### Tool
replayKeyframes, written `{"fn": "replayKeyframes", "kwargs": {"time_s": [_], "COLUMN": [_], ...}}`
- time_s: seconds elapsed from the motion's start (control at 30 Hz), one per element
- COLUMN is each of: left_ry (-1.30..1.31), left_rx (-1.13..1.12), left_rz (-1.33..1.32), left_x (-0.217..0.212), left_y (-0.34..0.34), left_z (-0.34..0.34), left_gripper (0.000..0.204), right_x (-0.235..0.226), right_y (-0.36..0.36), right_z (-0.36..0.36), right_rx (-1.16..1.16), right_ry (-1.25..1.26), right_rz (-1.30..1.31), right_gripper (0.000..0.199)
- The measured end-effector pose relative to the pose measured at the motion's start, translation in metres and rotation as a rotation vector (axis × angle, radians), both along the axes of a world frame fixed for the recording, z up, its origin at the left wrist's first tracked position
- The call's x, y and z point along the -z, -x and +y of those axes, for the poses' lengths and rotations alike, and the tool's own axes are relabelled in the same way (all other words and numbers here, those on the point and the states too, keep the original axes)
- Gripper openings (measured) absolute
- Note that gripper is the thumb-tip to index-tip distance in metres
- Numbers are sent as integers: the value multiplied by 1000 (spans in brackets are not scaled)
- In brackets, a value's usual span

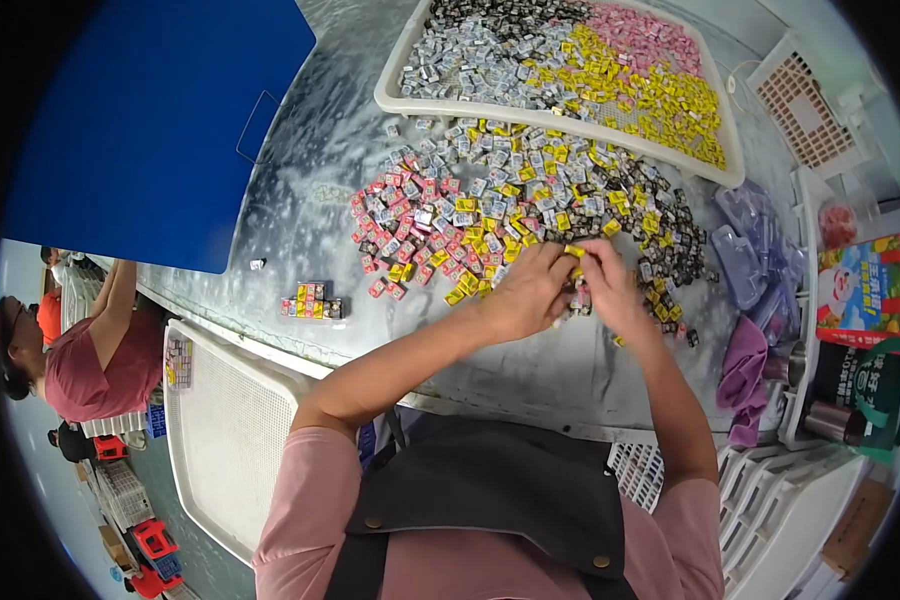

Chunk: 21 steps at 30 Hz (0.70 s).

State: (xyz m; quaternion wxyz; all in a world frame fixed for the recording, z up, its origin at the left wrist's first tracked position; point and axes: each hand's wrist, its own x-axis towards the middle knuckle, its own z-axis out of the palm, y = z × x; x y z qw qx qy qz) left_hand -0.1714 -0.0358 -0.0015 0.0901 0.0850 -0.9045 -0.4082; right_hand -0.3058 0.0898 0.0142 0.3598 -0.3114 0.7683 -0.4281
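On the counter (470, 374): miniature boxes (400, 212), multicoloured, loose.
Left hand (525, 298) and right hand (612, 285), fingers narrowed together, hold several at the near side; apparently grouping, next move seemingly needing fingertip alignment.

Bright, cool, fairly even light fills the scene, leaving only faint, soft shadows near the hands (525, 295), while whitish glare mottles the grey tabletop (315, 195) at the left, fine detail softens in the far white tray (560, 120), and fisheye distortion bends straight edges toward a black rim.
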Motion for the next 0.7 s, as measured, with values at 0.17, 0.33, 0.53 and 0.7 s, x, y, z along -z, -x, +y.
{"fn": "replayKeyframes", "kwargs": {"time_s": [0.17, 0.33, 0.53, 0.7], "left_ry": [444, 591, 438, 365], "left_rx": [79, 54, 32, 109], "left_rz": [128, 162, 325, 191], "left_x": [24, 23, -7, 3], "left_y": [-21, -13, -79, -139], "left_z": [-13, -38, 1, 36], "left_gripper": [52, 45, 37, 37], "right_x": [34, 42, 3, 14], "right_y": [-21, -8, -44, -71], "right_z": [18, -1, 65, 118], "right_rx": [-298, -209, -244, -554], "right_ry": [227, 240, 253, 88], "right_rz": [657, 826, 691, 772], "right_gripper": [37, 36, 45, 67]}}
